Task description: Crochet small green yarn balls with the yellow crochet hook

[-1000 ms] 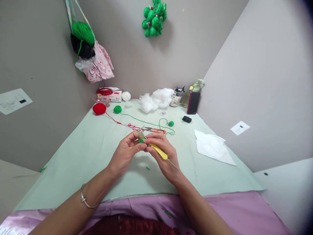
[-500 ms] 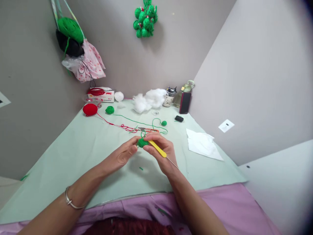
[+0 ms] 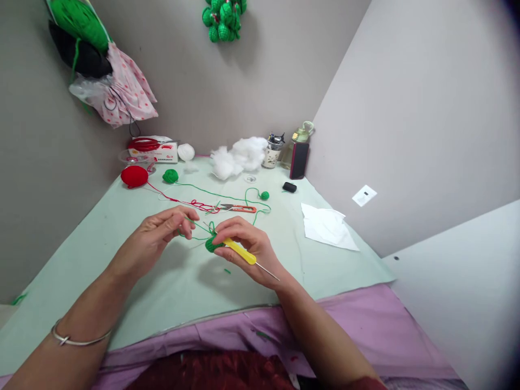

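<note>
The hook (image 3: 240, 252) lies in the right hand (image 3: 262, 248), raised over the pale green cloth (image 3: 162, 295). Its long axis runs diagonally: the working end points forward and to the left, toward the left hand (image 3: 156, 235); the bare metal rear end points back and to the right, toward the right wrist. The yellow handle forms the middle section. A loop of green yarn (image 3: 198, 239) stands beside the working end; whether the tip passes through it cannot be determined.

The green piece (image 3: 212, 245) sits at the right fingertips, under the forward part of the hook and between the two hands. The right thumb and fingers are closed on both the piece and the handle. The left fingers are curled, thumb against forefinger, with green yarn running from them to the piece. The left hand is apart from the piece.

The left forearm enters from the lower left, bracelet (image 3: 81, 341) near the wrist, and angles forward and right. The right forearm enters from the lower right and angles forward and left. The snips (image 3: 246, 209) lie on the cloth beyond the right hand.
</note>
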`<state>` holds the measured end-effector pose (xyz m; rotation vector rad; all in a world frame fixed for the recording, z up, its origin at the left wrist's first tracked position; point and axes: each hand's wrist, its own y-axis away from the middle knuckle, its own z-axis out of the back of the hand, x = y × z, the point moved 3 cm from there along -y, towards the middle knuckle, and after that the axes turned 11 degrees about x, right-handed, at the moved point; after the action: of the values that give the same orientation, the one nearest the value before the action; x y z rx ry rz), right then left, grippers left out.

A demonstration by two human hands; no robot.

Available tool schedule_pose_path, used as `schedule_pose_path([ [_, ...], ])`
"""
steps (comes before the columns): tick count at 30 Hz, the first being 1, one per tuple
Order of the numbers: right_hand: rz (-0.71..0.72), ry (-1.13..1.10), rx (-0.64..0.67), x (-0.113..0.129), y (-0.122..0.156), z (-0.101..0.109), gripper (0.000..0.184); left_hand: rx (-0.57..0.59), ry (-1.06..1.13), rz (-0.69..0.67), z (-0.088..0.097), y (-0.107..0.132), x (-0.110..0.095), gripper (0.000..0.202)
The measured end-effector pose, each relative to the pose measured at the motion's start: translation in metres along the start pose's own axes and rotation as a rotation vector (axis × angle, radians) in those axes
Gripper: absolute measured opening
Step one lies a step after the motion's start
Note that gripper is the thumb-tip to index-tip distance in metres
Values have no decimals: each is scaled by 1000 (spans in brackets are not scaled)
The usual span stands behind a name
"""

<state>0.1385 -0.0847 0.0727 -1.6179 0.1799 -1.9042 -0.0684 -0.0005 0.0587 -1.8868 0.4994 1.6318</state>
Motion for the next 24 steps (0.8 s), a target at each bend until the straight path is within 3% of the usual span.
schedule_pose_path([
  [3,-52,-125,-22,-4,1,1,6,-162,334,-28,2,2,-7,35],
  [6,-118,-216,-25,-4,3,1,8,-338,662,-20,0,6,-17,47],
  [8,-140,-246,-15,-2,3,-1,10,-438,780,-80,-6,10,-28,51],
  [11,-132,-268,-7,3,3,-3,9,-463,820,-267,-23,15,-50,44],
  [13,-115,-267,-14,6,4,-4,9,-403,737,-340,-37,14,-61,43],
  [16,-89,-252,-58,6,6,-1,10,-317,438,-488,-50,9,-67,35],
  [18,-63,-235,-108,5,9,3,11,-297,151,-664,-51,5,-62,34],
  [21,-25,-229,-180,2,11,8,14,-230,-347,-852,-48,1,-45,57],
  [23,-12,-240,-204,0,12,11,15,-182,-630,-826,-45,-1,-32,75],
  [24,-12,-244,-211,0,12,11,15,-191,-725,-794,-44,-1,-28,69],
])
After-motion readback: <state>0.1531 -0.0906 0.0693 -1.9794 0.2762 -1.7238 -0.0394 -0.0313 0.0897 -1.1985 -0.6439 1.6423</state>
